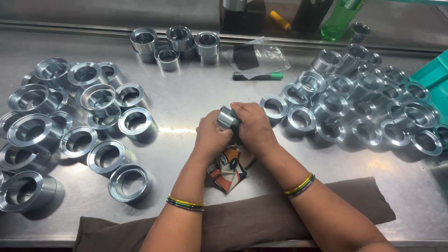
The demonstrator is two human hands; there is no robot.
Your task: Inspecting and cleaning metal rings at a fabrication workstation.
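Left heap of metal rings [70,121] lies well apart on the desk [186,93]. Centre: left hand [211,137] and right hand [252,128] both clasp one steel ring [226,116] with patterned cloth [229,169]. Ring's axis tilts up-left; neither hand nearer.

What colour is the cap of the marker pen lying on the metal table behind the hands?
Green: the marker pen has a dark body and a green cap at its right end, seen in the head view.

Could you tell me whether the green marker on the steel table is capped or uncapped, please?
Capped. The marker lies flat on the table, with its green cap seated on the right end and no tip showing.
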